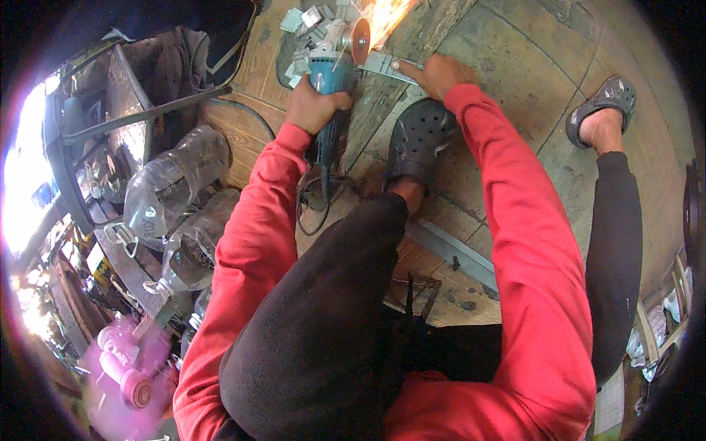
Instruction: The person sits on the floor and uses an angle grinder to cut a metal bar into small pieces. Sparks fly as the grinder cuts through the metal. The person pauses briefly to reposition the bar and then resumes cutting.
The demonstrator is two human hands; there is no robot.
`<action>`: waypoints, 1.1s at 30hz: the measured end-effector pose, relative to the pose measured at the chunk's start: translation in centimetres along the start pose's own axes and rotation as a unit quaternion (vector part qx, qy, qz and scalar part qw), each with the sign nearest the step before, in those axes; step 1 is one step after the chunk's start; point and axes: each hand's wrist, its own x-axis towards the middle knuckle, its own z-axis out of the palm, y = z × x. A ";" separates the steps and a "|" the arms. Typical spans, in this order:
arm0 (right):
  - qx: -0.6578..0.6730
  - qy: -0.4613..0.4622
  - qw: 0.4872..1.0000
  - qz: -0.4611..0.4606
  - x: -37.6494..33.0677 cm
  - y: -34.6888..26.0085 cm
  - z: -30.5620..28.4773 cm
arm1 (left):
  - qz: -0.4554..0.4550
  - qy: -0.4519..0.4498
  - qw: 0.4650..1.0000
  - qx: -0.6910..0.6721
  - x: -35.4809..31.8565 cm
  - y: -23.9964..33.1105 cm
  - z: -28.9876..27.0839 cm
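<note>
My left hand (312, 106) is wrapped round the body of a teal angle grinder (326, 75). Its reddish cutting disc (359, 41) meets a flat metal bar (386, 67), and bright orange sparks (388, 20) stream upward and away. With my right hand (443, 76) I grip the other end of that bar, the thumb lying along it. A worn wooden plank (434, 40) lies by the bar. Just below the bar is my foot in a dark clog (419, 136); whether it presses on the bar I cannot tell.
Small metal offcuts (312, 26) are heaped beside the grinder. Its black cord (324, 195) loops down near my left forearm. Clear plastic containers (176, 176) and a pink fan (125, 367) stand at the left. Another long metal bar (456, 253) lies on the tiled floor beneath me.
</note>
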 end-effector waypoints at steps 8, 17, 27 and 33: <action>-0.006 -0.003 1.000 -0.016 0.1 0.1 0.3 | -0.006 -0.001 1.000 -0.019 -0.5 -0.6 0.0; -0.008 -0.008 1.000 -0.003 0.2 0.0 0.1 | -0.028 -0.012 0.999 0.014 1.5 -0.7 0.4; -0.005 -0.013 1.000 0.003 0.1 -0.1 0.2 | -0.011 -0.003 1.000 0.024 0.4 -1.1 -0.1; -0.009 -0.044 0.999 0.009 0.1 -0.1 -0.1 | -0.022 -0.010 1.000 -0.006 0.7 -1.5 0.0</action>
